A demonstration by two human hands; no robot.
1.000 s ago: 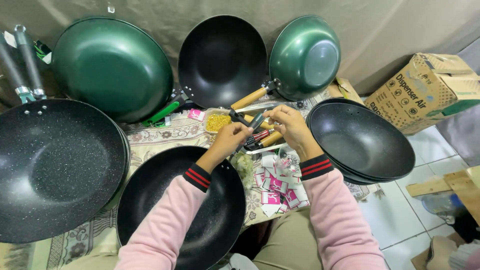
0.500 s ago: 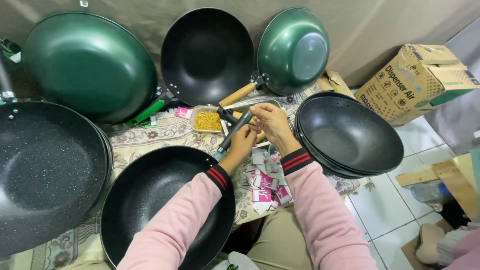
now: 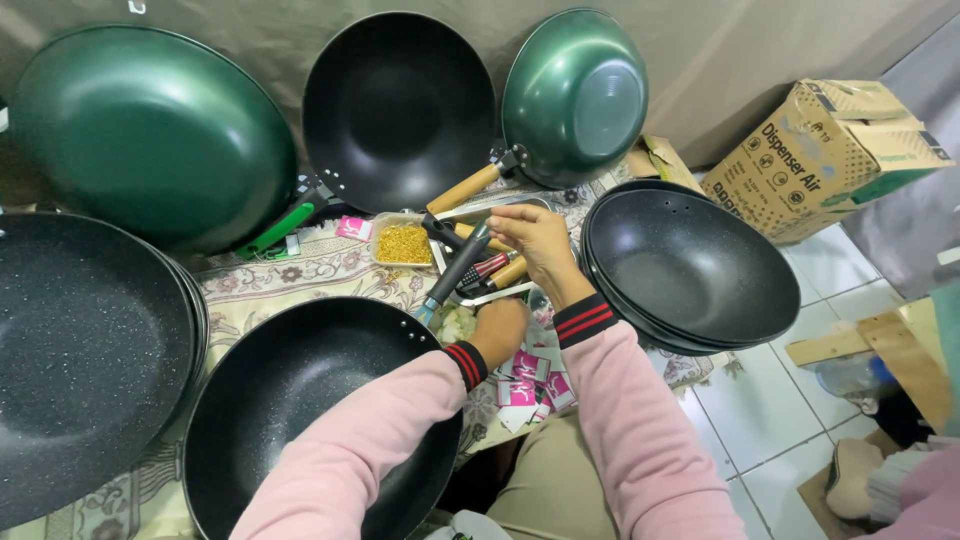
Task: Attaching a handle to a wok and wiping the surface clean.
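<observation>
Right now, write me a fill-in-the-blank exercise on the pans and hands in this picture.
1. The small clear tray behind the hands holds ____ bits.
2. The brown cardboard box stands on the ____ tiled floor.
3. The left hand rests at the rim of the ____ speckled wok.
4. The right hand is raised beside a stack of ____ speckled pans.

Missing words: yellow; white; black; black

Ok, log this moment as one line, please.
left hand: holds dark handle | right hand: raised over handle tray | black wok: in front
</observation>
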